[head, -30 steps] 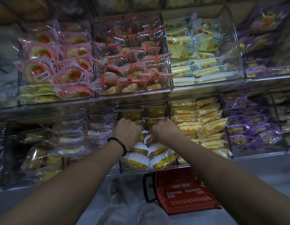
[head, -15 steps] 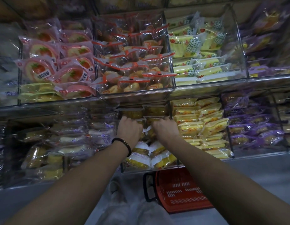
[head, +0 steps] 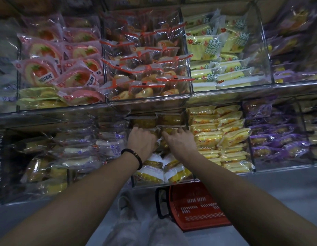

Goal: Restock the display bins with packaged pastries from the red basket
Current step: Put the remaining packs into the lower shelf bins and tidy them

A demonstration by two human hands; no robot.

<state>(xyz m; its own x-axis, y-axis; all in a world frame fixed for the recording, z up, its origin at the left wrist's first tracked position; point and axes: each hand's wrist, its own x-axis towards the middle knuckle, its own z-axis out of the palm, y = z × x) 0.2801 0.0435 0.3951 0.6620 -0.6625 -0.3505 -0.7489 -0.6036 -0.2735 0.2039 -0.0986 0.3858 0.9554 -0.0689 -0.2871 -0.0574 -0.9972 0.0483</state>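
Stacked clear display bins (head: 147, 102) face me; in the lower-middle bin (head: 150, 185) my right hand (head: 180, 141) has uncurled flat onto yellow cellophane-wrapped pastries (head: 150, 174), left hand (head: 141, 141) curled among them, grip hidden; red plastic basket (head: 198, 206) below looks empty, so restocking seems done.

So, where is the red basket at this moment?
In the head view, the red basket stands on the floor, low and slightly right of centre, just below the middle lower bin.
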